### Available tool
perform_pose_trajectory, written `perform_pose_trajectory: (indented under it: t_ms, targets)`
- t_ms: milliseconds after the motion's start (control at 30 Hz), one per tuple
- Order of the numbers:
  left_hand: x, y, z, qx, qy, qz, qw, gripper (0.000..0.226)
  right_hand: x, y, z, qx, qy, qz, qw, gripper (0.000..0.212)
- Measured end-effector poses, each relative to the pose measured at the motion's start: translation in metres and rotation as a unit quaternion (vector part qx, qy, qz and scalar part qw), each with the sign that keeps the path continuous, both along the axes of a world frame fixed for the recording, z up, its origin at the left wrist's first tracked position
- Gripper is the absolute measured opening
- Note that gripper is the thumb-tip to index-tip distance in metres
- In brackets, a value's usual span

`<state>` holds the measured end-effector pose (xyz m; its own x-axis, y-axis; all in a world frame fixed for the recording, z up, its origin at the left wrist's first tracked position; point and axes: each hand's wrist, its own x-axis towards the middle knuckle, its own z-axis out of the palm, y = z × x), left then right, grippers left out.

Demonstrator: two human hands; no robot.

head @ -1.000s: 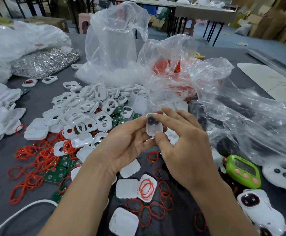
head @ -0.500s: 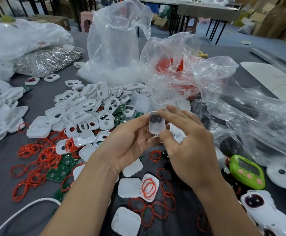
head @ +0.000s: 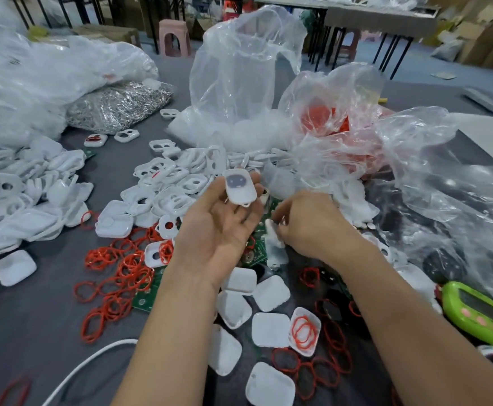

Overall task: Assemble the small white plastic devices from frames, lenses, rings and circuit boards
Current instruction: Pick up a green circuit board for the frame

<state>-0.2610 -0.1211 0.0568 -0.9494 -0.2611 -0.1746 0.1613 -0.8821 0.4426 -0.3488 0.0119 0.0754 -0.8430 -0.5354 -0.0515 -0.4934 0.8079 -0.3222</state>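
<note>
The left hand [head: 219, 227] lies palm up at the middle of the view. Its fingertips are curled round a small white device [head: 239, 189] with a dark oval lens, held face up at the hand's 1 o'clock. How the thumb lies cannot be made out.

At 3 o'clock from it, the right hand [head: 309, 227] is turned back up. Its fingers are bent down and pinch a white piece [head: 273, 237] too blurred to name, and the fingertips are mostly hidden.

A heap of white frames [head: 175, 183] spreads at 10 o'clock, with red rings [head: 122, 268] and part-covered green circuit boards [head: 147, 293] at 8 o'clock. White shells [head: 270, 329] lie at 6 o'clock. A green timer [head: 476, 315] sits at 4 o'clock, beside crumpled clear bags [head: 245, 68] that veil what they hold.
</note>
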Motion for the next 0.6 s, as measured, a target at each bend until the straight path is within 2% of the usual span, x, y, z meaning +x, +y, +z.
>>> perform_pose_trajectory:
  t_ms: [100, 233, 333, 400, 433, 500, 600]
  targets:
    - [0.0, -0.004, -0.002, 0.007, 0.008, 0.0, 1.0, 0.049, 0.0, -0.004, 0.003, 0.037, 0.014, 0.017, 0.999, 0.03]
    - [-0.001, -0.006, -0.003, 0.011, 0.016, -0.003, 1.0, 0.046, 0.003, 0.009, 0.009, 0.05, 0.085, -0.003, 0.995, 0.023]
    - [-0.002, -0.006, -0.003, 0.009, 0.018, -0.004, 1.0, 0.038, 0.012, 0.014, 0.008, -0.07, 0.053, -0.029, 0.996, 0.037]
    - [-0.002, -0.006, -0.002, 0.002, 0.015, -0.002, 1.0, 0.038, 0.02, 0.014, 0.009, -0.14, 0.034, -0.009, 0.989, 0.028]
    - [-0.002, -0.005, -0.002, -0.005, 0.012, -0.001, 1.0, 0.038, 0.025, 0.012, 0.008, -0.144, 0.017, 0.015, 0.989, 0.023]
    - [-0.001, -0.004, -0.001, -0.015, 0.009, 0.002, 1.0, 0.04, 0.035, 0.008, 0.005, -0.112, -0.039, 0.056, 0.991, 0.018]
    - [-0.001, -0.003, -0.001, -0.017, 0.002, 0.005, 1.0, 0.043, 0.042, 0.003, -0.006, -0.06, -0.026, 0.05, 0.997, 0.017]
